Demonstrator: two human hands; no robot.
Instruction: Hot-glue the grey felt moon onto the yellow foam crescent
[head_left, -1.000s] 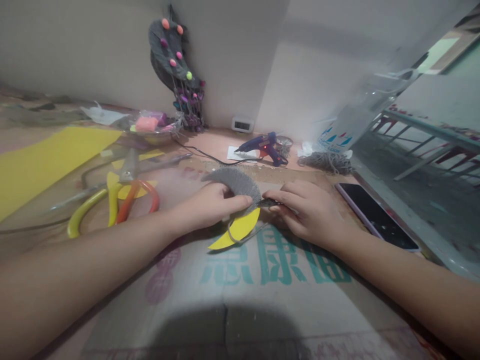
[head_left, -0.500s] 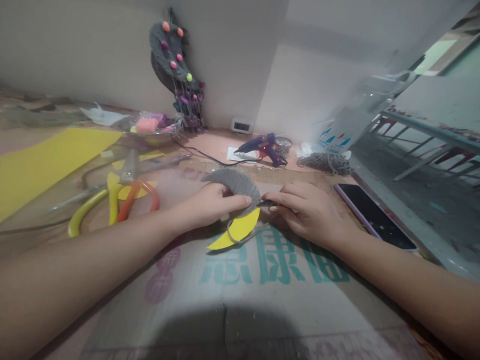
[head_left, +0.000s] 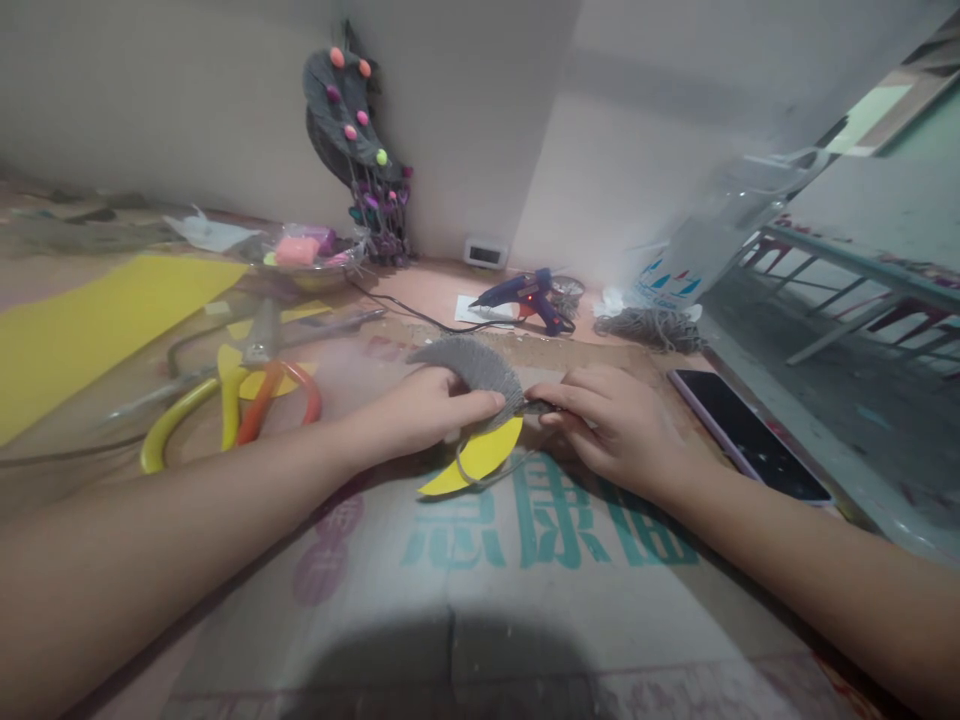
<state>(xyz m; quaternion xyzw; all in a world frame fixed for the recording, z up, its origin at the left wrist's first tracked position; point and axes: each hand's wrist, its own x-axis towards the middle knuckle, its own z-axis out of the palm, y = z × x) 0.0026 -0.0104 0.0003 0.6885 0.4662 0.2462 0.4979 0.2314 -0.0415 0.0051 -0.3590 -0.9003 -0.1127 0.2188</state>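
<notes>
My left hand grips a yellow crescent with the thumb on top. Its upper part is wound closely with grey yarn, while the lower tip is bare yellow. Just right of the crescent's edge, the fingers of my right hand pinch a small dark grey bundle, probably yarn. A loose grey strand loops around the yellow tip and runs towards my right hand. Below both hands lies a printed cardboard sheet.
Scissors with yellow and orange handles lie left, near yellow sheet material. A blue glue gun stands behind the hands, its cord running left. Grey yarn and a phone are right. A decorated grey crescent hangs on the wall.
Both hands keep nearly the same place and grip. The small dark bundle in my right fingers has turned slightly at the crescent's edge. The view has shifted a little.
</notes>
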